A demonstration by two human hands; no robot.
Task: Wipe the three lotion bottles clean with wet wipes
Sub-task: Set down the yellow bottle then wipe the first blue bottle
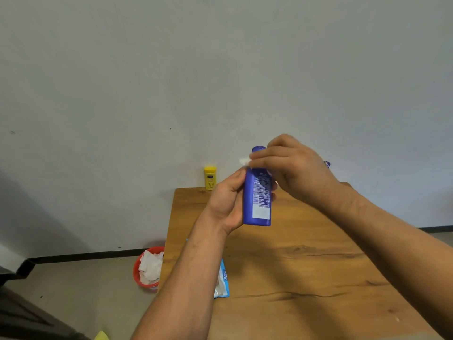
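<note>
Holding blue bottle (257, 200) in L grip (226, 204), R grip (291, 168) pinching wipe (244, 161); red bin (135, 272) holds crumpled wipes (150, 266)

Blue bottle (257, 200) upright, wipe (243, 161) at neck.

Left hand (226, 202): raised in front of the body, fingers and thumb curled round the side of the blue bottle (257, 200), holding it upright.
Right hand (291, 168): above the left, back to the camera, fingers bent over the bottle's neck, apparently pinching a white wipe (244, 161); the grip itself is hidden.
Left forearm (181, 285): bare, rising from the lower edge.
Right forearm (382, 231): bare, entering from the right.
</note>
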